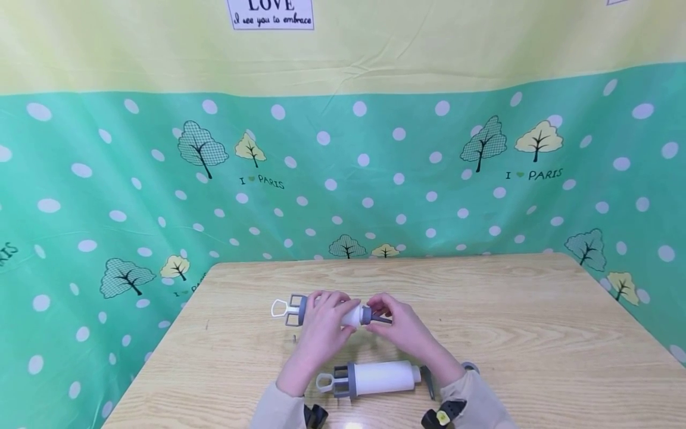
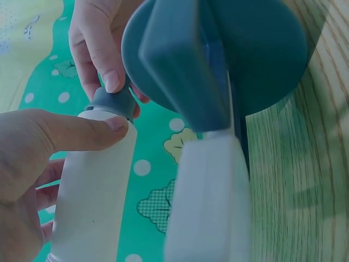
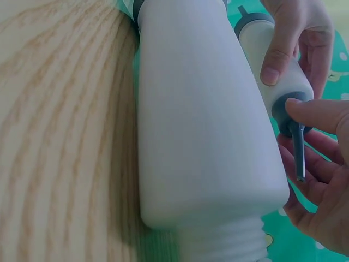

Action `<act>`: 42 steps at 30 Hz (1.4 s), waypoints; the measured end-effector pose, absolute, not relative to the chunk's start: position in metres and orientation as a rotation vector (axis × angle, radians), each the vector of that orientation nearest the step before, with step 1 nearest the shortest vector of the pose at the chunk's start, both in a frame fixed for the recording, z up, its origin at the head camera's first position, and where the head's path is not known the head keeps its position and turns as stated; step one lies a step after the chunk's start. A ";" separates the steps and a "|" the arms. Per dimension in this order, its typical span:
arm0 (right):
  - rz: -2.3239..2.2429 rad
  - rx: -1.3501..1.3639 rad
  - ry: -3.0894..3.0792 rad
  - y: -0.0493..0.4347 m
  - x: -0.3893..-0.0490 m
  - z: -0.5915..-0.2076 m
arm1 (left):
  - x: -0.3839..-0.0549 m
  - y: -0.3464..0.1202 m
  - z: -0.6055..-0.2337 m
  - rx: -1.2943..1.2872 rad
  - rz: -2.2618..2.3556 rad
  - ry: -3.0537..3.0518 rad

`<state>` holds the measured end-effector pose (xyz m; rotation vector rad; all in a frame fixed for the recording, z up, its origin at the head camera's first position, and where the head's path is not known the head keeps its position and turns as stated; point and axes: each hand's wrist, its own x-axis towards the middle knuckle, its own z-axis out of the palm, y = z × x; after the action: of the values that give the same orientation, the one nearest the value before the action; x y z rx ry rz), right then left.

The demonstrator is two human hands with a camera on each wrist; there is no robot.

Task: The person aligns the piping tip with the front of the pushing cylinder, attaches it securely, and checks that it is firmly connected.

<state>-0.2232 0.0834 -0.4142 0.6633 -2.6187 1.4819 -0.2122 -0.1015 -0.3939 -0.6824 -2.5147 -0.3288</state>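
A white icing-syringe-like tube (image 1: 352,316) with a grey collar and a white looped plunger handle (image 1: 279,308) lies sideways above the table. My left hand (image 1: 326,325) grips its barrel, the thumb reaching near the neck. At the other end, my right hand (image 1: 404,328) pinches the grey nozzle cap (image 3: 281,112), whose thin spout (image 3: 299,155) points away from the barrel. The cap sits against the neck; how tightly, I cannot tell. A second, similar tube (image 1: 384,378) lies below the hands, its threaded neck (image 3: 223,240) bare in the right wrist view.
Beside the second tube's neck lies a loose grey spout-like piece (image 1: 427,382). A grey round part (image 1: 470,366) shows partly behind the right forearm. A small grey piece (image 1: 294,338) is left of the left hand. A patterned green cloth (image 1: 375,179) hangs behind the wooden table (image 1: 536,333).
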 end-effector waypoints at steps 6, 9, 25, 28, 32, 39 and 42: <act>1.507 0.676 -2.616 0.085 -0.224 -0.415 | -0.211 -0.101 -0.392 -0.686 -0.330 -2.494; 1.500 0.691 -2.625 0.085 -0.225 -0.415 | -0.211 -0.102 -0.392 -0.688 -0.325 -2.493; 1.440 0.662 -2.726 0.087 -0.223 -0.410 | -0.210 -0.101 -0.390 -0.700 -0.345 -2.485; 1.453 0.697 -2.718 0.088 -0.223 -0.411 | -0.210 -0.101 -0.391 -0.699 -0.338 -2.490; 1.480 0.728 -2.701 0.089 -0.224 -0.413 | -0.210 -0.102 -0.392 -0.697 -0.331 -2.491; 1.446 0.749 -2.702 0.089 -0.224 -0.412 | -0.209 -0.102 -0.388 -0.691 -0.345 -2.492; 1.416 0.755 -2.712 0.089 -0.224 -0.412 | -0.208 -0.102 -0.387 -0.692 -0.338 -2.498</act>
<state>-0.2243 0.0892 -0.4123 0.7550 -2.7124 1.4160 -0.2083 -0.1018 -0.3870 -0.6922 -2.4977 -0.3384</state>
